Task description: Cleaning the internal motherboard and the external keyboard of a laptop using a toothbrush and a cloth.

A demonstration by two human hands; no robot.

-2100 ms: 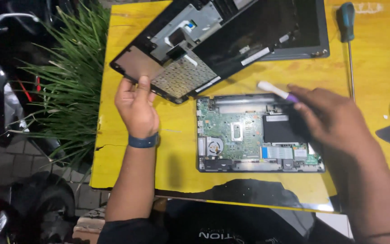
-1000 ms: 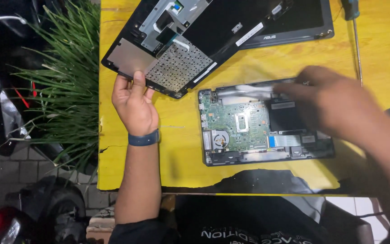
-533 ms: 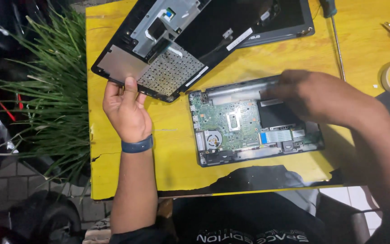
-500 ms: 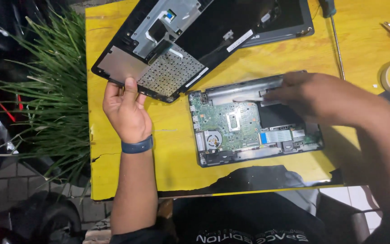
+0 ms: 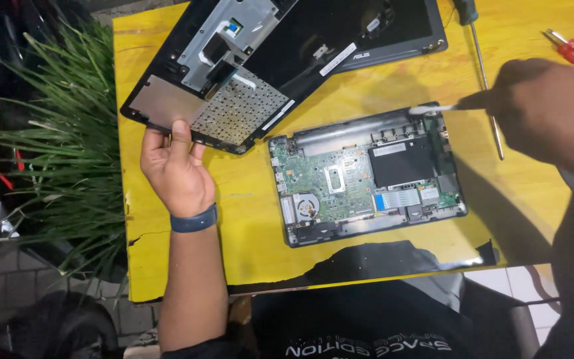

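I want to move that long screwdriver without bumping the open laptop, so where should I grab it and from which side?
Probably grip the dark handle at the table's far edge, coming from the far right. The thin shaft lies flat, running toward the right hand, beside the laptop base.

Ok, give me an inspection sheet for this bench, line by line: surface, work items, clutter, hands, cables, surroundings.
Surface: yellow table, front edge chipped and cracked.
Work items: opened laptop base with green board and fan exposed; detached keyboard cover lying upside down above it, joined to the dark screen panel.
Clutter: long screwdriver and small red screwdriver at the far right.
Hands: left hand grips the cover's near edge; right hand holds a white-tipped brush at the base's back corner.
Cables: flat ribbon on the board.
Surroundings: green plant left, tiled floor below.
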